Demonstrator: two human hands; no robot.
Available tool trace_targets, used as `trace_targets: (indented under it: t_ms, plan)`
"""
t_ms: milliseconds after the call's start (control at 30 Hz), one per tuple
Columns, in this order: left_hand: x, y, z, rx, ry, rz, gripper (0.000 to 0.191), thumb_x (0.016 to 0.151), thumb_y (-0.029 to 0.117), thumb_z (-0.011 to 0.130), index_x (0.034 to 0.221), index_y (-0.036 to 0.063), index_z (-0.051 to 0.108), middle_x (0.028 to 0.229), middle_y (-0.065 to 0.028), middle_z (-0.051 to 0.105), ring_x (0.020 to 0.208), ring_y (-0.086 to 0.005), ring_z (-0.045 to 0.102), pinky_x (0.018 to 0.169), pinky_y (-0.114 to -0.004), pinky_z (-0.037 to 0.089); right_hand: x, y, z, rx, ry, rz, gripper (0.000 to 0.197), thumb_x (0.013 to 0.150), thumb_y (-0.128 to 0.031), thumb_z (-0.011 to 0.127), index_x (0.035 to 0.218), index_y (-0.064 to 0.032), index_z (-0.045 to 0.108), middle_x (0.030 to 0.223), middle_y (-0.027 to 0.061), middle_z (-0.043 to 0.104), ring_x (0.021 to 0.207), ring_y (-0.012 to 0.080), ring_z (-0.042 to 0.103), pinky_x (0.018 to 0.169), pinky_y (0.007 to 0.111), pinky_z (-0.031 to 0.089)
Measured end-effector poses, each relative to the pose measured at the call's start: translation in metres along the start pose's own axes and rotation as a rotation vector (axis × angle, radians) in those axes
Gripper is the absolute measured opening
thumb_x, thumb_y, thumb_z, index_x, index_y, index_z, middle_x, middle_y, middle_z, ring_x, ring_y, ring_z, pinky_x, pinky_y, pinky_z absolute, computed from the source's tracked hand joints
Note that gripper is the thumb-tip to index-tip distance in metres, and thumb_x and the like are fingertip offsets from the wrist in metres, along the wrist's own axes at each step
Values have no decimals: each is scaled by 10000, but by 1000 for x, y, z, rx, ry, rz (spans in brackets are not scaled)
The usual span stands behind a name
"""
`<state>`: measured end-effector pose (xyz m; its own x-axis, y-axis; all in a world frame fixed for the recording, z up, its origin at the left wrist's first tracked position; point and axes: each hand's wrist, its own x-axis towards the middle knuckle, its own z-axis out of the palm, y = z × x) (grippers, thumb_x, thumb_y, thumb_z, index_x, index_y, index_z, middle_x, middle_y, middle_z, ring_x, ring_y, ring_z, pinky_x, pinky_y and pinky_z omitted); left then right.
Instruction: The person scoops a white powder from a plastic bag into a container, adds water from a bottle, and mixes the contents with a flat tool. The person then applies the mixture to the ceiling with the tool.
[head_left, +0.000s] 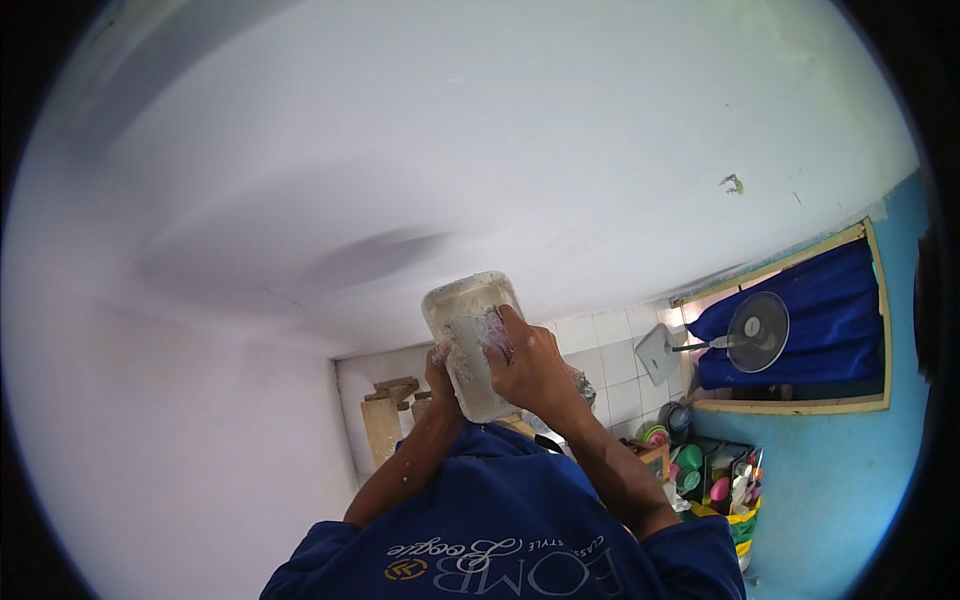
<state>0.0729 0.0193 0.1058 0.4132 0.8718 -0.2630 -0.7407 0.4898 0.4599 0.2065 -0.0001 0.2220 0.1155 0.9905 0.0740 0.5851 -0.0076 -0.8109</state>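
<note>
My left hand (440, 379) grips the left side of a shallow rectangular plastic tub (492, 411), held tilted in front of my chest. Dried and wet white filler paste (457, 352) coats the tub's inside and rim. Over the tub, my right hand (534, 371) is closed on a small flat scraper (471, 327), whose pale blade lies against the paste. The scraper's handle is mostly hidden by my fingers. White smears mark the fingers of both hands.
A white wall (540, 165) rises close before me, with a chipped spot (731, 184) at right. Right of me stand a pedestal fan (757, 331), a blue curtain (817, 315) in a window frame and a rack of kitchenware (712, 472). Wooden pieces (382, 427) stand below left.
</note>
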Motion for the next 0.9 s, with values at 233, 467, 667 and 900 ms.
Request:
trace_targets:
  t_ms: [233,467,667,900]
  plan:
    - [2,-2,-6,-11,48,-1,667,881,459,575,1319,-41,510,1184,-204,645,1007,-321,674,891,-434,571,1,-7,-4,-4,49,-14,382,812,-32,648,1157,86,538,774,299,647,796,479,665,658,500,530]
    - [5,-7,-9,-4,0,58,606,926,434,504,1322,-24,513,1203,-197,638,1026,-329,666,907,-440,564,1,-8,1,-16,46,2,400,802,-39,647,1170,80,543,781,303,644,787,492,653,684,508,530]
    - [1,-3,-4,10,32,20,631,926,456,496,1339,-21,498,1227,-204,625,1070,-339,649,936,-458,547,6,-7,-10,-2,32,101,370,802,-34,645,1140,71,539,801,315,642,812,502,647,708,526,521]
    - [1,-4,-7,81,69,-1,675,915,526,472,1350,11,494,1238,-189,617,1072,-329,644,928,-446,549,4,-4,-8,-67,19,74,305,821,-36,641,1092,57,537,804,305,640,810,497,645,689,525,513]
